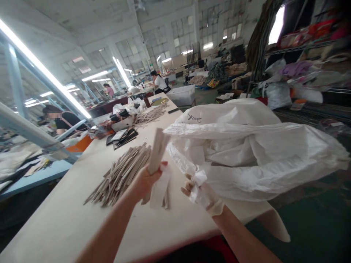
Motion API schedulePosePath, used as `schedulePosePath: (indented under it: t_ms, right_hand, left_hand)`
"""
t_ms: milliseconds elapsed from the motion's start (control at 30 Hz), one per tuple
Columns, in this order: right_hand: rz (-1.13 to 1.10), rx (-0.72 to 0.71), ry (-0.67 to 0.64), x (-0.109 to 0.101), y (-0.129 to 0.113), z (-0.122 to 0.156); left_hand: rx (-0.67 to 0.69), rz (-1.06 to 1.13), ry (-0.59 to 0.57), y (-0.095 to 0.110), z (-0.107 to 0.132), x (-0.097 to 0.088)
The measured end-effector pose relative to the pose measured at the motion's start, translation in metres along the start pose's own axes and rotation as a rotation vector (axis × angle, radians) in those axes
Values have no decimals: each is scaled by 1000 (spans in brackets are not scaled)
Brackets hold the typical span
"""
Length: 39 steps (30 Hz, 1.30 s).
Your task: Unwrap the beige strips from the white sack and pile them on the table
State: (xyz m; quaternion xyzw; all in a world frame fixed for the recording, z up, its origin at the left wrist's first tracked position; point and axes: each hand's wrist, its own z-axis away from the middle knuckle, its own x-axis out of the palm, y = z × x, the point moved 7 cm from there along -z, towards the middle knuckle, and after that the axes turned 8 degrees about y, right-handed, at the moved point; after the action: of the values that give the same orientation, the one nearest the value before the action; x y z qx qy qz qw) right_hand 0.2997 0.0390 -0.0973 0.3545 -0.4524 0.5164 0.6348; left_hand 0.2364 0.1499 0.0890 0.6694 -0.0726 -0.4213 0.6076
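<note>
My left hand [146, 179] is closed round a bundle of long pale strips [158, 149], held upright over the beige table [68, 223]. My right hand [201, 193], its fingers wrapped in white tape, grips the edge of a big white woven sack [246, 146] that lies on the table's right side. Just left of my left hand lies a fanned pile of the same strips [120, 173] on the table.
Further along the table lie a second strip pile [149, 116], dark flat pieces [122, 138] and a white tray [122, 122]. Other people sit at tables far back and left. Shelves with bags [298, 73] stand right. A white bin [182, 94] stands beyond.
</note>
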Motion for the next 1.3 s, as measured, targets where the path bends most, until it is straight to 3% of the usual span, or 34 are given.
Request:
schedulePosePath:
  t_ms: [100,200,267,367,533,600,733,867,1000,1133,1300]
  right_hand:
    - [117,52,73,7,3,8]
    - [310,102,210,9,6,16]
    - [390,64,258,11,4,18]
    - [360,-4,149,17,3,18]
    - [295,102,40,18,19,21]
    - [356,120,37,23,27,25]
    - [595,-11,93,33,38,32]
    - [700,70,81,31,56,39]
    - [683,86,38,32,60,40]
    - [729,71,-11,38,59,34]
    - [641,-113,165,34,26,16]
  left_hand:
    - [83,-130,-189,-14,7,35]
    - [204,-318,-247,-13,10,46]
    - [291,-388,-282,-8,12,48]
    - [377,-425,-322,-3,16,48]
    - [415,-492,-328,-9,25,46]
    - [428,-510,-331,-11,31,46]
    - [429,-546,-350,-15,41,45]
    - [427,-511,-345,-17,49,44]
    - [388,-366,-269,-26,47,44]
    - [180,-197,-215,-56,32,45]
    - [-40,-41,-47,-81,22,22]
